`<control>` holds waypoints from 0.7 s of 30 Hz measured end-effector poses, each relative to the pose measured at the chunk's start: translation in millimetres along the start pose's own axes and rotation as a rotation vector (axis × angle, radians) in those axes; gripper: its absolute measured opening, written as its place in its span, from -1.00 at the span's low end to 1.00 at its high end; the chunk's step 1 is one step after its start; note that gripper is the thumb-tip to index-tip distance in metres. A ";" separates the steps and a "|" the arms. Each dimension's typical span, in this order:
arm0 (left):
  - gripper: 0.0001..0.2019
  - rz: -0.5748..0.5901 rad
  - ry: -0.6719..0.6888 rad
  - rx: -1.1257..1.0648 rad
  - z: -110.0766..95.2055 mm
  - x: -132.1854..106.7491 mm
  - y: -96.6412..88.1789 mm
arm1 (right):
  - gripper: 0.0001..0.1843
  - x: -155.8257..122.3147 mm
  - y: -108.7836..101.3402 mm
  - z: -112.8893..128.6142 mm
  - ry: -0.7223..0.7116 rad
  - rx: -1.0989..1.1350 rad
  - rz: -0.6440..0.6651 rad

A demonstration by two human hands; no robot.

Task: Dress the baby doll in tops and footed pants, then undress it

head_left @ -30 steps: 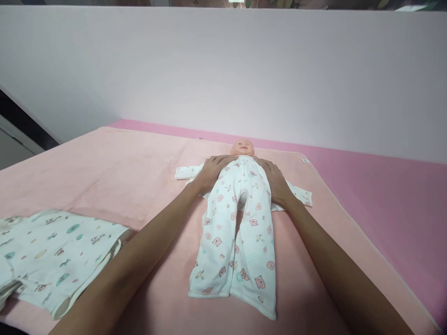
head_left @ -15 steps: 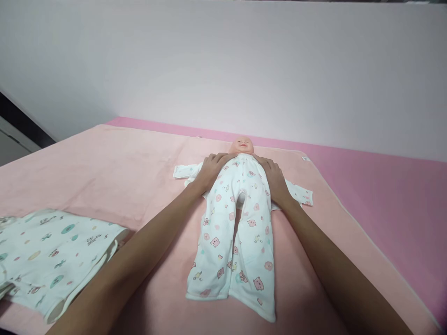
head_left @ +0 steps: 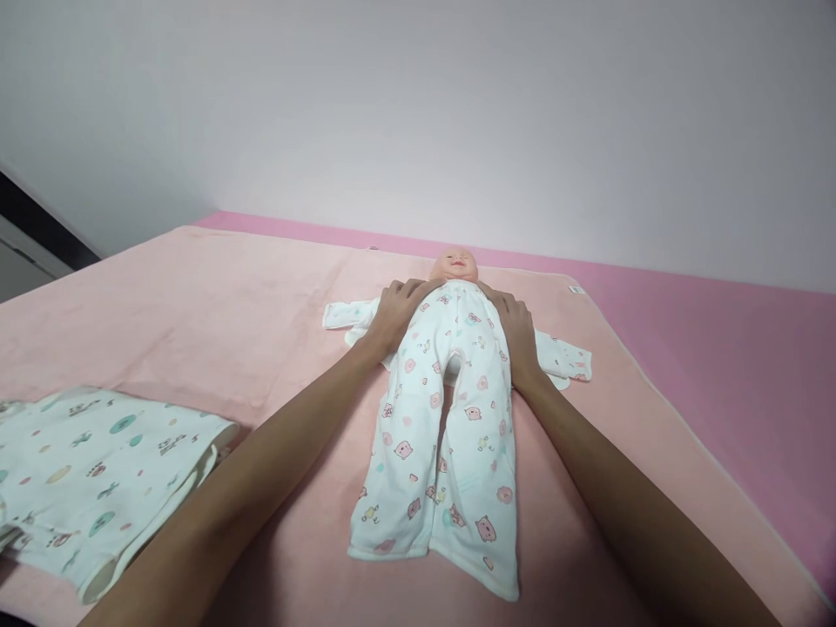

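A baby doll (head_left: 457, 263) lies on its back at the far middle, its head showing above white baby pants (head_left: 450, 418) printed with pink animals. The pants cover its front from just below the chin, legs spread toward me. At the waistband's left side, my left hand (head_left: 400, 312) is closed on the cloth, its fingertips near the doll's neck. My right hand (head_left: 514, 326) grips the waistband's right side the same way. Sleeves of a white baby top (head_left: 562, 355) stick out on both sides beneath my hands. The doll's body and legs are hidden.
Another white printed baby garment (head_left: 111, 470) lies at the near left, partly behind my left forearm. Everything rests on a light pink blanket (head_left: 261, 296) over a darker pink surface (head_left: 724, 357). A pale wall (head_left: 418, 122) rises behind.
The view has tilted slightly, so the scene sits a little higher. The right sleeve reaches a bit farther out to the right. Both hands keep their place at the pants' waistband.
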State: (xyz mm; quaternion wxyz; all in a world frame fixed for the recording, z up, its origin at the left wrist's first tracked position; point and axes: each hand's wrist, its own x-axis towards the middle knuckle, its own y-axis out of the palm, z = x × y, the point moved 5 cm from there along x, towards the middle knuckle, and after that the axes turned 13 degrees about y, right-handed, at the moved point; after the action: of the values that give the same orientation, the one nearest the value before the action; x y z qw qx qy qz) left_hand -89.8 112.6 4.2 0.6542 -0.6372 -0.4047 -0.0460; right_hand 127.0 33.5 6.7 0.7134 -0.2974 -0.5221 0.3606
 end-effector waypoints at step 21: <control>-0.61 0.093 -0.196 -0.739 13.5 6.5 -48.8 | -0.51 18.7 -28.5 -25.7 0.174 0.553 0.377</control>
State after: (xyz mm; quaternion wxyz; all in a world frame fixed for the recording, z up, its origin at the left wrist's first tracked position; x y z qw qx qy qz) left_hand -119.9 118.4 45.0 0.3398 -0.8492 -0.3921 -0.0979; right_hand 161.1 31.6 32.2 0.7298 -0.2138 -0.2776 0.5870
